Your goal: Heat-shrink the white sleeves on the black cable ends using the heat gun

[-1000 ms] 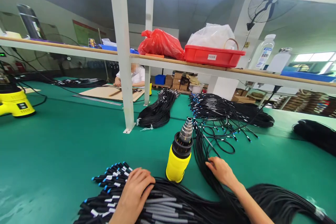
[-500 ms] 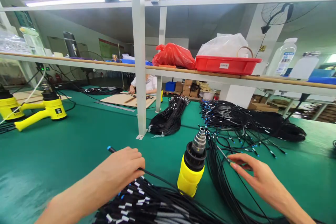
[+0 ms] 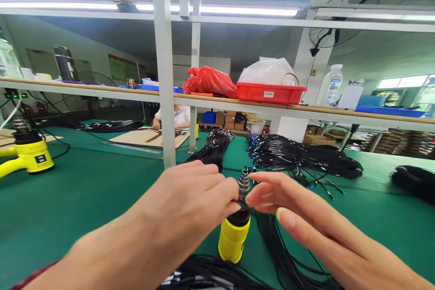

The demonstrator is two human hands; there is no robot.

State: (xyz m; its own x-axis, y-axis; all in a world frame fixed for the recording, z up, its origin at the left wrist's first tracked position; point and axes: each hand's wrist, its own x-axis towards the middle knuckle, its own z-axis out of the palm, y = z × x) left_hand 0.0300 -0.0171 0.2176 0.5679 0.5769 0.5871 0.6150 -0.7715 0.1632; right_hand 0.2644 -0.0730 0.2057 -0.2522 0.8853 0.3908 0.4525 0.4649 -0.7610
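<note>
My left hand (image 3: 200, 195) is closed in front of the heat gun's metal nozzle (image 3: 244, 183). A dark bit of black cable shows blurred at its thumb tip; the rest is hidden behind the fingers. My right hand (image 3: 306, 217) is open just right of the nozzle, thumb and fingers apart, with nothing visible in it. Between and below my hands, the yellow heat gun (image 3: 234, 240) stands upright, nozzle up. Nearest me lies a bundle of black cables (image 3: 210, 272) with white tags. More loose black cables (image 3: 282, 244) run beneath my right hand.
A white post (image 3: 163, 77) rises behind my left hand. Cable bundles (image 3: 299, 154) lie farther back on the green table (image 3: 112, 190). Another yellow heat gun (image 3: 34, 154) stands at left. The shelf holds a red tray (image 3: 272, 94). A person (image 3: 181, 115) sits opposite.
My left hand has moved right and up, to the nozzle, with the cable. My right hand has left the loose cables, moved left and opened. The view has turned slightly right.
</note>
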